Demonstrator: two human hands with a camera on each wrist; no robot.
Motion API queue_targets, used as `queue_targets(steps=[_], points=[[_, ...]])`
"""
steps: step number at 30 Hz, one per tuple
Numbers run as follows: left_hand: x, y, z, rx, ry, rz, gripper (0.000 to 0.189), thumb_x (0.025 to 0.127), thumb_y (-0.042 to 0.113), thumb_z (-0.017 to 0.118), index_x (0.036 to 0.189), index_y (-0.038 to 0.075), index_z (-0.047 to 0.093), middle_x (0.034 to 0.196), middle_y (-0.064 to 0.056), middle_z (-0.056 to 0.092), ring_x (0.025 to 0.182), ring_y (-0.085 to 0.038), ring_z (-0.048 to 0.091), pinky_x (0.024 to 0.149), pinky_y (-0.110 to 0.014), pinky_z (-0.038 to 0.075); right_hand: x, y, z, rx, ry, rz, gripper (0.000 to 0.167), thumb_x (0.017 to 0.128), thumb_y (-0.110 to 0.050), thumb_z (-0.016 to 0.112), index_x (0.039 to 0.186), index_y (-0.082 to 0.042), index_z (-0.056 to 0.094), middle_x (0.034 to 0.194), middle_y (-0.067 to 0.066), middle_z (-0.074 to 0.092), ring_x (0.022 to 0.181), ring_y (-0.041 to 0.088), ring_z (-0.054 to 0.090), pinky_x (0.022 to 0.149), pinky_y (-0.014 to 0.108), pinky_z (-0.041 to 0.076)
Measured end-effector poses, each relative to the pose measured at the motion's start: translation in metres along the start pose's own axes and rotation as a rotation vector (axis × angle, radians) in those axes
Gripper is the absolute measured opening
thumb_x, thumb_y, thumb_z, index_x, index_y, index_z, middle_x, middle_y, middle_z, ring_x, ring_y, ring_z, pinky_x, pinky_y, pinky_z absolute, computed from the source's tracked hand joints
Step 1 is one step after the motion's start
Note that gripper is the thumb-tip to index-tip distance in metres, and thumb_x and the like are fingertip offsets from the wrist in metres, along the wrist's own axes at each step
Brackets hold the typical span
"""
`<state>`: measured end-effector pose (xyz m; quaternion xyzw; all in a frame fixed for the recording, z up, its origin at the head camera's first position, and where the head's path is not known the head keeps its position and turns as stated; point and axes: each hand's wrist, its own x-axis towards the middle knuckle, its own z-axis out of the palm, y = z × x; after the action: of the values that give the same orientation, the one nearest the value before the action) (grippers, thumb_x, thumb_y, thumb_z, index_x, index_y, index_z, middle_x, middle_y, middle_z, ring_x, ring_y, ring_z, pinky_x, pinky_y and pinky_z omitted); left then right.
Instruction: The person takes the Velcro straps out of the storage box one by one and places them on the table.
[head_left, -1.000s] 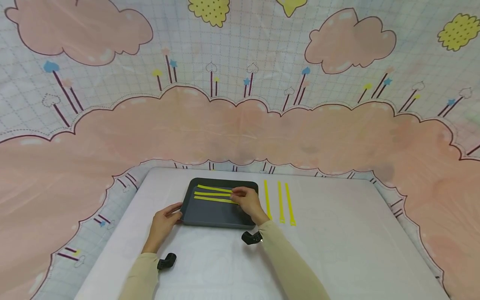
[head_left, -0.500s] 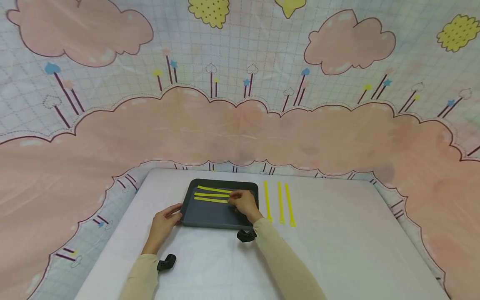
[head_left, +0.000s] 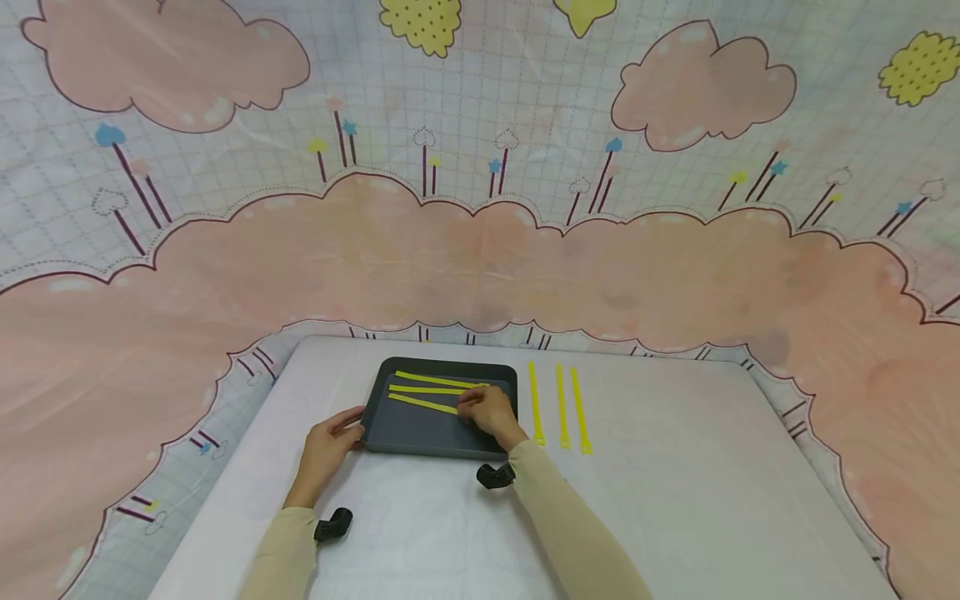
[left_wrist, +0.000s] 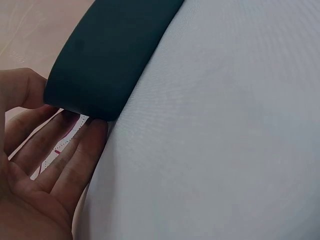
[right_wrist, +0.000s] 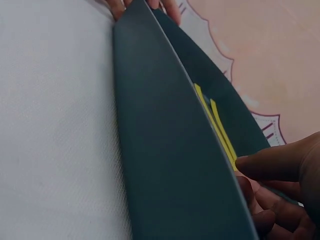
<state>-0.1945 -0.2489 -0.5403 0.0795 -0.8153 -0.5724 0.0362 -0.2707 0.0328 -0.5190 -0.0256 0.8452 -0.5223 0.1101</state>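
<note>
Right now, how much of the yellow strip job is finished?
Two yellow strips already look done, lying in the tray. A third strip is in progress: the right hand pinches it while the left hand holds the tray. Three more strips, on the table, are probably left to do.

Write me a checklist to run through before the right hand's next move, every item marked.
1. Tray braced: ok; the left hand touches its left end.
2. Nearest strip in the tray under control: looks ok; the right hand seems to pinch it toward its right end.
3. That strip lined up with the middle strip: not ok; it slants toward the person on the right.
4. Right end of the nearest strip lying flat: cannot tell; the right hand hides it.
5. Strips on the table separated: ok; three lie apart, to the right of the tray.
</note>
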Motion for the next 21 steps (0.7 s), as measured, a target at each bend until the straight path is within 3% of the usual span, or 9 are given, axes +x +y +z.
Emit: queue_targets(steps=[8, 15, 21], points=[[0.0007, 0.0008, 0.0002, -0.012, -0.008, -0.002, 0.041, 0.095, 0.008, 0.056, 0.136, 0.004, 0.057, 0.139, -0.018, 0.058, 0.116, -0.032, 0.065, 0.078, -0.020, 0.058, 0.0002, -0.0033, -0.0003, -0.073, 0.066, -0.024, 0.014, 0.081, -0.014, 0.079, 0.095, -0.012, 0.077, 0.091, 0.001, 0.075, 0.080, 0.012, 0.062, 0.069, 0.025, 0.052], [0.0009, 0.0010, 0.0002, 0.001, 0.006, -0.010, 0.041, 0.094, 0.007, 0.057, 0.135, 0.004, 0.058, 0.136, -0.019, 0.060, 0.111, -0.029, 0.068, 0.076, -0.019, 0.058, 0.0038, 0.0011, 0.0031, -0.225, 0.093, -0.081, 0.011, 0.078, -0.019, 0.082, 0.087, -0.014, 0.078, 0.085, 0.001, 0.074, 0.081, 0.013, 0.059, 0.071, 0.026, 0.049], [-0.0016, 0.0031, 0.0006, -0.004, 0.006, -0.009, 0.042, 0.094, 0.007, 0.057, 0.135, 0.003, 0.058, 0.135, -0.019, 0.061, 0.107, -0.025, 0.070, 0.075, -0.018, 0.058, 0.0043, 0.0025, 0.0039, -0.337, 0.099, -0.078, 0.012, 0.078, -0.020, 0.081, 0.089, -0.015, 0.079, 0.087, 0.000, 0.071, 0.078, 0.013, 0.057, 0.070, 0.028, 0.048]])
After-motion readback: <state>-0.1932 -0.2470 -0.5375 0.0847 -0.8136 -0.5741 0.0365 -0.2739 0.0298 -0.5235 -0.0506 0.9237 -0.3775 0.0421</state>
